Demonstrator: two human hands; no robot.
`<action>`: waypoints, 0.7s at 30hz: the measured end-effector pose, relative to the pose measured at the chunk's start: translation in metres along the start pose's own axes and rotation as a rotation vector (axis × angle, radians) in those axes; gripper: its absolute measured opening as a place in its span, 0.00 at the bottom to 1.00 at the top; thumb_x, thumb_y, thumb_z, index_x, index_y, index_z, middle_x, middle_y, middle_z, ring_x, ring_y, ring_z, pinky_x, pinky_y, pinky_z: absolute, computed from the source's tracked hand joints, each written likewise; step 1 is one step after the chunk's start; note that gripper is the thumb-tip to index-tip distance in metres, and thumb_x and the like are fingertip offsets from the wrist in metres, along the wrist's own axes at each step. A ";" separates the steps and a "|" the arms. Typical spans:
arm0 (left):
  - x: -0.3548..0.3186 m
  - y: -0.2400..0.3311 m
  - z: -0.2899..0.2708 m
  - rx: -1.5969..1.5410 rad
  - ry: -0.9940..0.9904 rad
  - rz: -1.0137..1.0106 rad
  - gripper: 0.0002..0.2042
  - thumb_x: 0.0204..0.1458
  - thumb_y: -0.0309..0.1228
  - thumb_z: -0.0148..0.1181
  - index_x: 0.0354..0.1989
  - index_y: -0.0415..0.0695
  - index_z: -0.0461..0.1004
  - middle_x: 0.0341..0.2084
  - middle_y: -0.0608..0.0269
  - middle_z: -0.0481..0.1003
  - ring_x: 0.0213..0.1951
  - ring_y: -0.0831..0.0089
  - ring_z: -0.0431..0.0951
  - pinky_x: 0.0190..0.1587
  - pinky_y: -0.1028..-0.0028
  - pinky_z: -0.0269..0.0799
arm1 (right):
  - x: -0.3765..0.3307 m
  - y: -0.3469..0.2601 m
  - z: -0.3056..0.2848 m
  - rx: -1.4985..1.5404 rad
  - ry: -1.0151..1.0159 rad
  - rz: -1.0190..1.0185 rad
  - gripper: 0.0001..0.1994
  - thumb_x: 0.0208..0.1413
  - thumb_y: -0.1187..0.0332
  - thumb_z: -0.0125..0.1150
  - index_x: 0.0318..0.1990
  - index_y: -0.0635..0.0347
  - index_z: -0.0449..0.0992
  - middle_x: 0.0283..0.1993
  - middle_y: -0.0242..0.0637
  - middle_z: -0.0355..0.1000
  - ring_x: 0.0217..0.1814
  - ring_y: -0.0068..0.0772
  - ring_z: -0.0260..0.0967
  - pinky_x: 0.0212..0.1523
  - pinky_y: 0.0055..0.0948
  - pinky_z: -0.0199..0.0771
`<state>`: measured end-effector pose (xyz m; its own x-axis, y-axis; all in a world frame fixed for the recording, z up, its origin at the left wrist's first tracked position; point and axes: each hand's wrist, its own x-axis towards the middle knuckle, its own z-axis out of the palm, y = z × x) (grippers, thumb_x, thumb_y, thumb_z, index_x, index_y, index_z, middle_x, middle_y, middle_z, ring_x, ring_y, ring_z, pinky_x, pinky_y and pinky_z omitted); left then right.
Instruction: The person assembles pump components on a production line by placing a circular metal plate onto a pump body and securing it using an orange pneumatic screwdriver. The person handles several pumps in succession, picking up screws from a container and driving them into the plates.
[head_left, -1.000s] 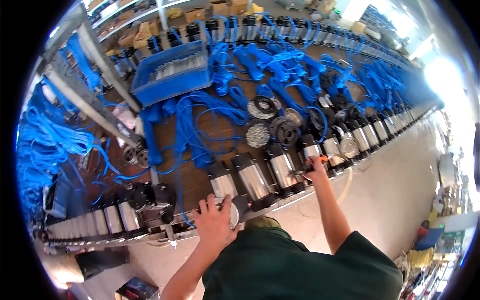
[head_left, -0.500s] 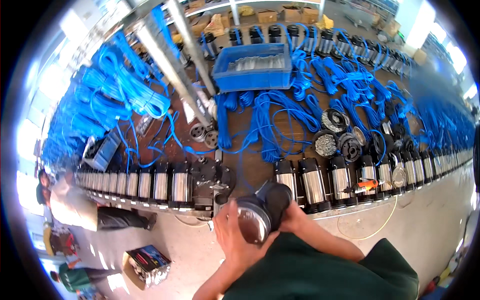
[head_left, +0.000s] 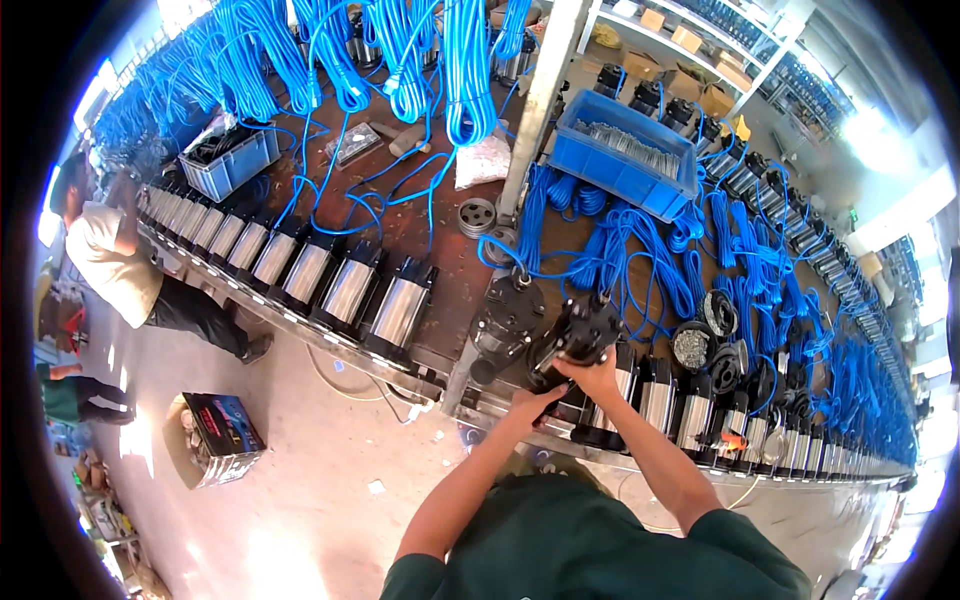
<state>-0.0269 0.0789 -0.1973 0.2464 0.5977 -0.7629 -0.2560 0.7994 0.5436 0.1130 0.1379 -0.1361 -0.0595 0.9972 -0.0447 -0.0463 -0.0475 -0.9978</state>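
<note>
A black-topped submersible pump (head_left: pixel 582 328) is at the bench edge, tilted a little, with both my hands on it. My right hand (head_left: pixel 592 374) grips it just below its black top. Lower down, my left hand (head_left: pixel 530 408) is closed round a dark part near its base; the fingertips are partly hidden. Just left of it sits a black cast pump part (head_left: pixel 508 315) beside the metal post's foot. A silver-bodied pump (head_left: pixel 655 403) stands close on the right, first of a row. Another row of silver pumps (head_left: pixel 400 312) lines the edge to the left.
An upright metal post (head_left: pixel 545 90) rises from the bench. Behind are a blue bin (head_left: pixel 610 180) of thin metal rods and coiled blue cables (head_left: pixel 465 70). A bowl of small screws (head_left: pixel 690 345) and an orange tool (head_left: pixel 733 441) lie right. A person (head_left: pixel 115 260) stands far left.
The pump has moved from in front of my body, underside showing, forward to the bench edge with its black top up. My view has turned, showing more of the left side.
</note>
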 end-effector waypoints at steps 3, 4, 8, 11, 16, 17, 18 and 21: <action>0.036 -0.029 -0.010 0.103 0.093 0.303 0.22 0.39 0.45 0.76 0.30 0.37 0.78 0.16 0.63 0.75 0.15 0.78 0.69 0.18 0.74 0.62 | -0.002 -0.004 0.003 -0.179 -0.104 -0.169 0.25 0.36 0.78 0.79 0.45 0.62 0.74 0.39 0.34 0.77 0.38 0.25 0.76 0.39 0.28 0.79; 0.039 -0.035 -0.011 0.121 0.139 0.303 0.22 0.38 0.44 0.76 0.29 0.34 0.78 0.19 0.61 0.77 0.17 0.77 0.71 0.21 0.73 0.65 | -0.004 0.000 -0.006 -0.306 -0.136 -0.188 0.26 0.36 0.75 0.80 0.45 0.62 0.74 0.40 0.35 0.76 0.40 0.26 0.75 0.40 0.29 0.78; 0.047 -0.045 -0.007 0.132 0.233 0.334 0.24 0.39 0.43 0.75 0.35 0.31 0.78 0.24 0.57 0.79 0.23 0.70 0.75 0.29 0.69 0.72 | -0.044 -0.036 -0.033 -0.982 -0.071 -0.116 0.43 0.37 0.49 0.77 0.58 0.65 0.65 0.53 0.51 0.67 0.58 0.55 0.63 0.58 0.45 0.63; 0.061 -0.052 -0.011 0.094 0.207 0.411 0.17 0.43 0.35 0.73 0.33 0.36 0.75 0.16 0.64 0.71 0.12 0.77 0.62 0.15 0.74 0.55 | -0.092 -0.056 -0.056 -1.160 -0.149 0.008 0.39 0.39 0.48 0.75 0.56 0.62 0.68 0.49 0.47 0.69 0.54 0.50 0.66 0.54 0.44 0.66; 0.032 -0.029 -0.004 0.087 0.131 0.205 0.25 0.45 0.42 0.73 0.43 0.35 0.72 0.27 0.63 0.73 0.20 0.75 0.67 0.18 0.74 0.61 | -0.134 -0.020 -0.097 -1.227 -0.266 -0.139 0.18 0.41 0.56 0.70 0.36 0.56 0.75 0.37 0.37 0.72 0.41 0.46 0.72 0.40 0.40 0.75; 0.022 -0.027 -0.003 0.068 0.168 0.228 0.29 0.44 0.45 0.73 0.47 0.35 0.72 0.31 0.62 0.74 0.25 0.75 0.70 0.22 0.74 0.65 | -0.131 -0.016 -0.100 -1.227 -0.264 -0.180 0.15 0.41 0.58 0.69 0.33 0.56 0.75 0.34 0.38 0.72 0.38 0.46 0.72 0.37 0.40 0.75; 0.025 -0.049 -0.012 0.143 0.364 0.384 0.29 0.45 0.44 0.72 0.50 0.37 0.69 0.34 0.62 0.72 0.29 0.75 0.69 0.19 0.75 0.63 | -0.126 -0.011 -0.100 -1.208 -0.279 -0.205 0.14 0.41 0.59 0.68 0.30 0.56 0.75 0.30 0.38 0.72 0.36 0.47 0.73 0.36 0.42 0.75; -0.048 -0.038 0.028 -0.022 0.542 0.465 0.22 0.51 0.46 0.67 0.42 0.42 0.66 0.32 0.67 0.65 0.32 0.75 0.65 0.24 0.71 0.66 | -0.102 -0.047 -0.090 -1.229 -0.247 0.002 0.13 0.38 0.58 0.67 0.24 0.59 0.76 0.24 0.45 0.74 0.30 0.51 0.73 0.37 0.45 0.75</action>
<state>-0.0031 0.0210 -0.1715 -0.3906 0.7570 -0.5238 -0.2416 0.4647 0.8519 0.2108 0.0433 -0.0887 -0.2498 0.9535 -0.1684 0.9055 0.1685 -0.3894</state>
